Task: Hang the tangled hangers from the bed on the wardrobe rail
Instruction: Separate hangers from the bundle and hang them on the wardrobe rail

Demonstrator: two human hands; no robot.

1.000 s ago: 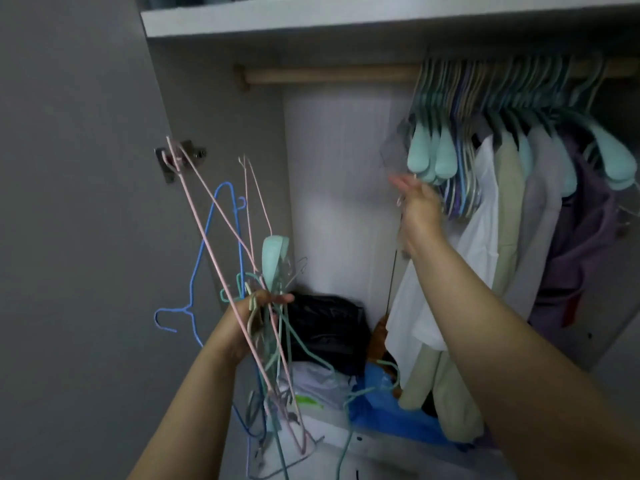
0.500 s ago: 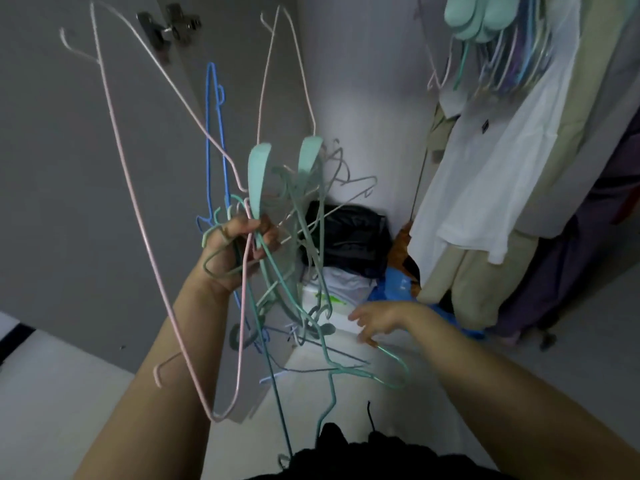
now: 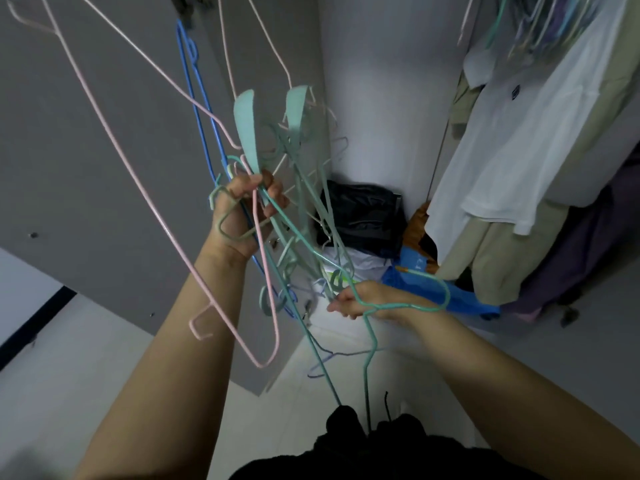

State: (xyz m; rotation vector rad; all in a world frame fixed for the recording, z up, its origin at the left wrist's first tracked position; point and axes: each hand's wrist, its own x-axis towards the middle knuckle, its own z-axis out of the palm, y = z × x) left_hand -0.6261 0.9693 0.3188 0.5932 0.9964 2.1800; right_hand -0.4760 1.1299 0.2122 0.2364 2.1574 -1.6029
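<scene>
At the bottom edge, nearest the camera, a dark garment [image 3: 381, 452] on the person's body fills the lower middle, and both bare forearms reach forward from it. The right hand [image 3: 363, 301] is low and close, in front of the wardrobe floor. Its fingers are curled at the lower ends of the hanger tangle, where a lavender wire hanger [image 3: 320, 362] and teal hooks meet; whether the grip has actually closed on a wire cannot be told. A teal hanger [image 3: 408, 282] loops over the back of this hand and wrist, its long stem running down toward the dark garment.

Higher and further out, the left hand [image 3: 242, 216] is raised with its grip curled tight round the bunch of tangled hangers [image 3: 277, 188], holding them in the air in front of the open wardrobe. From that fist a large pink wire hanger [image 3: 114, 140] spreads up and to the left and down past the forearm, a blue hanger [image 3: 194, 109] rises straight up, and two flat mint plastic hangers [image 3: 244, 126] stand above the fingers.

Behind the bunch is the grey wardrobe door [image 3: 86, 168]. Inside the wardrobe, a black bag [image 3: 363, 209] sits on the floor with a blue bag [image 3: 415, 271] to its right. At the far right hang clothes: a white shirt [image 3: 519, 140], beige pieces [image 3: 491, 261] and a purple piece [image 3: 588, 244], with more hangers [image 3: 540, 26] bunched above them at the top edge.
</scene>
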